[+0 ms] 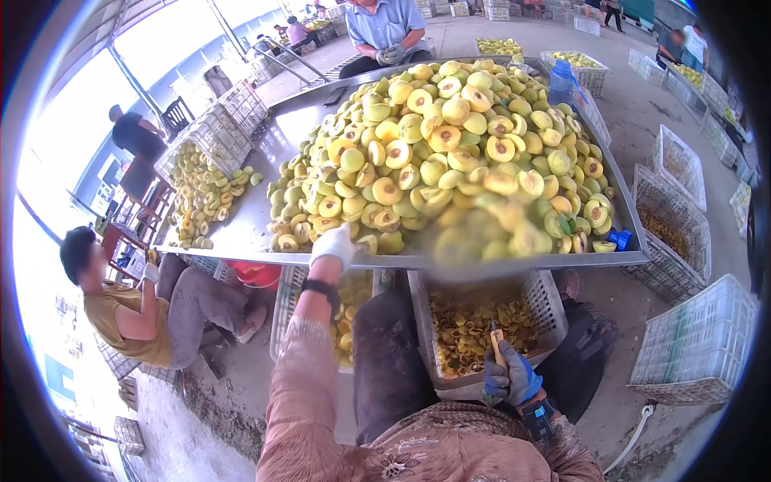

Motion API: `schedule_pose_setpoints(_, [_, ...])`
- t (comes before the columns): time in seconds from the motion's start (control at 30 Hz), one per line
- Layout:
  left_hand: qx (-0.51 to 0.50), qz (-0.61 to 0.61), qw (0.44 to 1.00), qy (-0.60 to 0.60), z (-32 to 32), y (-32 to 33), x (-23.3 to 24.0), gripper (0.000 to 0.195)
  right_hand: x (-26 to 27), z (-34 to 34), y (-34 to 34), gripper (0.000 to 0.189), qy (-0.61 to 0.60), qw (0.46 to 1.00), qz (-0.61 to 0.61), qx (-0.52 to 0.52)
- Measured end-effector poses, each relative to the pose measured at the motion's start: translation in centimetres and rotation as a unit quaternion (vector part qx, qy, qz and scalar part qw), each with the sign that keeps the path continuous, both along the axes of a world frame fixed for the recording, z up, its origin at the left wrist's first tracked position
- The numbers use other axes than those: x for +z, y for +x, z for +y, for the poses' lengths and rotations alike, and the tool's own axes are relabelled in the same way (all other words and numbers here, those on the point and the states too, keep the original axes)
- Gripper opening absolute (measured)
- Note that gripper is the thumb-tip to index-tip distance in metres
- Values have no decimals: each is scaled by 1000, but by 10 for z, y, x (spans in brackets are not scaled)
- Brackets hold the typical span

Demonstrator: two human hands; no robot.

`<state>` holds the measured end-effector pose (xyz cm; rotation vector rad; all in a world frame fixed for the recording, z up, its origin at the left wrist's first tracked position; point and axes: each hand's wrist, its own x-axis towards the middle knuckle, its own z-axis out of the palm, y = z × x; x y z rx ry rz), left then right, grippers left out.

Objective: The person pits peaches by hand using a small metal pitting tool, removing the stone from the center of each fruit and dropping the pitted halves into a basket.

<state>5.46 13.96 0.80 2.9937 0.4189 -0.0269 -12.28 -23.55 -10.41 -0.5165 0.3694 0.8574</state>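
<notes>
My left hand (335,243), in a white glove, is at the near edge of a metal table (241,223), touching the front of a heap of yellow-green stone fruit (391,156). Many are halved, with brown pit cavities showing. Its fingertips are partly hidden, so whether it grips a fruit is unclear. Over my lap, my right hand (512,376), in a grey and blue glove, grips a small tool by its wooden handle (497,346); its short metal tip points away from me. Below that tip, a plastic crate (551,313) between my knees holds brownish-yellow fruit scraps (470,328).
A second crate (283,319) with fruit pieces stands under my left arm. On the table are a tipped crate (211,141) spilling fruit, a blue bottle (561,81) and a blue cap (620,239). Co-workers sit at left (129,313) and opposite (385,30). Crates (692,337) stand at right.
</notes>
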Motion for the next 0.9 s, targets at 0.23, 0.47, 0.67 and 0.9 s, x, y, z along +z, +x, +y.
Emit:
schedule_pose_setpoints(0.23, [-20,123,992,18,-15,25,-9,59,9,3,3,38,-18,999,-42,3])
schedule_pose_setpoints(0.47, [58,-181,800,-569,-36,-4,-9,44,30,-2,1,36,-49,993,-104,27])
schedule_pose_setpoints(0.67, [31,-202,573,-794,-82,-50,8,26,66,1,3,34,-61,979,-190,28])
schedule_pose_setpoints(0.9, [28,-197,621,-758,-134,-89,0,12,99,19,2,33,-46,967,-242,64])
